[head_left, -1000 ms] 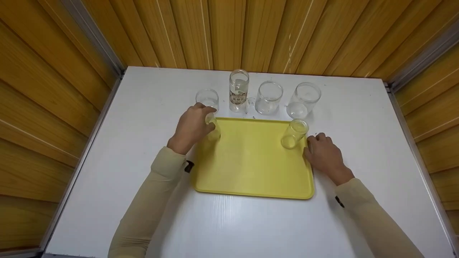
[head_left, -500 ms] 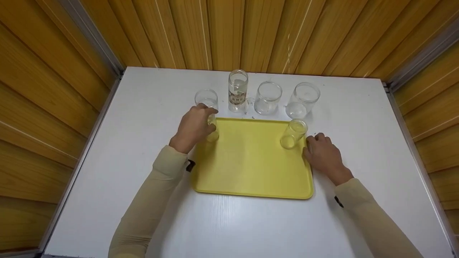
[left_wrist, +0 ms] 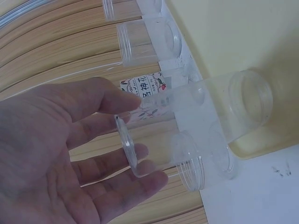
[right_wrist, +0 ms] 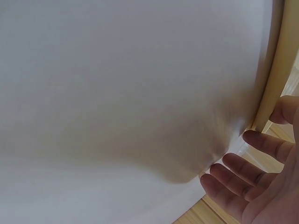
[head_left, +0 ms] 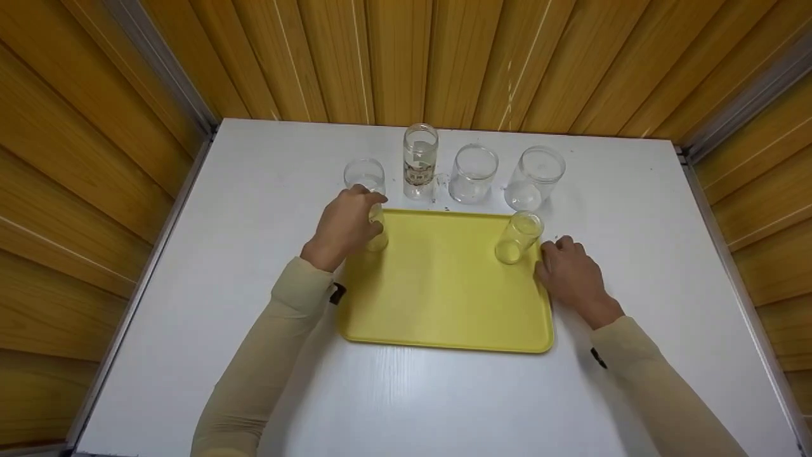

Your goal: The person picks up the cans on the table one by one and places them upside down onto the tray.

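Note:
In the head view, my left hand (head_left: 346,222) is at the back left corner of the yellow tray (head_left: 447,285). Its thumb and fingers hold a clear jar (left_wrist: 215,105) by the rim at the top, and the jar's base is over the tray. The hand hides part of this jar in the head view. At the tray's right edge is my right hand (head_left: 574,276). The right wrist view has its thumb and index finger on either side of the tray's rim (right_wrist: 275,70), with the other fingers near the table. A second clear jar (head_left: 519,238) stands in the tray's back right corner.
Behind the tray, a row of clear jars stands on the white table (head_left: 393,406): a short jar (head_left: 366,171) partly behind my left hand, a tall labelled jar (head_left: 420,162), a wide jar (head_left: 474,174) and another wide jar (head_left: 535,179). Wood-patterned walls (head_left: 406,57) enclose the table.
My left hand has shifted very slightly to the right at the jar's rim. The right hand, the tray and the other jars keep their places.

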`<state>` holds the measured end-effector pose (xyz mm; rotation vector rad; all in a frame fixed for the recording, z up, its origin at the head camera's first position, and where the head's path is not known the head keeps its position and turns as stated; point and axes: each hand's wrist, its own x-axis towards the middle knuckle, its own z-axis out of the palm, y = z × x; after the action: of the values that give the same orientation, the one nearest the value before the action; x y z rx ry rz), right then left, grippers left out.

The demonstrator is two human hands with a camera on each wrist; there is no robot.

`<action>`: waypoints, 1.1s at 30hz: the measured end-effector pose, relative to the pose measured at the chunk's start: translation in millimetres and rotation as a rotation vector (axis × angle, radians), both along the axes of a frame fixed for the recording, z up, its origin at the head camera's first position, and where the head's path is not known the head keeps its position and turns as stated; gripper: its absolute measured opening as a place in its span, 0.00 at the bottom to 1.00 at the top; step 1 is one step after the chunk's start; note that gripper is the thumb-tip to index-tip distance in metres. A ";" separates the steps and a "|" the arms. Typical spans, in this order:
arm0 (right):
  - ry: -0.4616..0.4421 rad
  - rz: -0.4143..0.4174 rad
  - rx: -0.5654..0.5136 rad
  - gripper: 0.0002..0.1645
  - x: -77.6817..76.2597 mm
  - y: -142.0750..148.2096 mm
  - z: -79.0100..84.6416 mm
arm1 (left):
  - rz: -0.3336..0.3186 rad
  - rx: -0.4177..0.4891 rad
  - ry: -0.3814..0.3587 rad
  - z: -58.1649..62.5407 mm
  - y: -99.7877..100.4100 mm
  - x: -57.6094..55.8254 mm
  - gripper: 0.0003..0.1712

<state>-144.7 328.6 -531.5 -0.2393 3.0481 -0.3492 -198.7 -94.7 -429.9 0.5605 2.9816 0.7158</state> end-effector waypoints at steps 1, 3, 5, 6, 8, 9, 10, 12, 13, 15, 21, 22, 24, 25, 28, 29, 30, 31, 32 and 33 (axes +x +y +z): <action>0.009 0.003 -0.001 0.23 0.1 -0.1 -0.4 | -0.002 -0.003 -0.001 0.2 0.0 -0.1 0.26; 0.023 0.010 -0.001 0.22 0.5 -0.2 -1.0 | -0.005 -0.005 -0.004 0.6 0.0 -0.3 0.26; 0.027 0.010 0.001 0.22 0.8 -0.5 -0.7 | -0.007 -0.005 -0.005 0.7 0.2 -0.5 0.26; 0.025 0.009 0.001 0.22 0.8 -0.6 -0.6 | -0.008 -0.006 -0.002 0.4 0.3 -0.8 0.26; 0.019 0.006 0.002 0.23 0.9 -0.7 -0.2 | -0.010 -0.006 0.004 -0.3 0.5 -1.1 0.26; 0.016 0.005 0.004 0.23 0.8 -0.6 -0.3 | -0.011 -0.007 0.007 -0.8 0.7 -1.3 0.26; 0.013 0.003 0.005 0.23 0.8 -0.5 -0.4 | -0.013 -0.006 0.011 -1.5 0.8 -1.5 0.26; 0.010 0.001 0.006 0.23 0.8 -0.6 -0.5 | -0.014 -0.007 0.015 -2.6 1.0 -1.9 0.27; 0.011 0.000 0.005 0.23 0.9 -0.5 -0.8 | -0.016 -0.006 0.015 -3.0 1.0 -1.9 0.27; 0.011 -0.001 0.000 0.24 0.7 -0.6 -1.4 | -0.017 -0.003 0.015 -3.7 1.1 -2.1 0.27; 0.006 -0.010 -0.012 0.25 -0.1 0.1 -2.4 | -0.026 -0.012 0.015 -5.1 1.2 -2.7 0.26; 0.004 -0.012 -0.013 0.25 -0.2 0.2 -2.3 | -0.028 -0.014 0.017 -5.3 1.1 -2.7 0.26; 0.005 -0.012 -0.013 0.25 -0.3 0.3 -2.2 | -0.027 -0.015 0.022 -5.7 0.8 -2.8 0.27; 0.005 -0.012 -0.012 0.25 -0.5 0.5 -2.3 | -0.026 -0.014 0.023 -5.8 0.7 -2.8 0.27; 0.003 -0.014 -0.010 0.25 -0.4 0.5 -2.4 | -0.021 -0.014 0.023 -5.8 0.6 -2.8 0.29; 0.001 -0.015 -0.010 0.25 -0.4 0.5 -2.5 | -0.018 -0.015 0.022 -5.9 0.4 -3.1 0.30; 0.000 -0.016 -0.010 0.25 -0.3 0.3 -2.5 | -0.014 -0.015 0.022 -5.7 0.2 -3.5 0.31; -0.002 -0.017 -0.010 0.25 -0.2 -0.1 -2.3 | -0.009 -0.012 0.021 -5.4 -0.2 -3.9 0.32; -0.005 -0.018 -0.011 0.25 -0.1 -0.3 -2.2 | -0.003 -0.007 0.021 -5.2 -0.7 -4.7 0.34; -0.007 -0.020 -0.012 0.25 -0.1 -0.5 -2.1 | 0.004 -0.001 0.022 -4.9 -1.4 -5.7 0.34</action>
<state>-144.8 328.0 -533.7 -0.2086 3.0446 -0.3684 -204.5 -96.1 -434.8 0.5660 3.0040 0.7138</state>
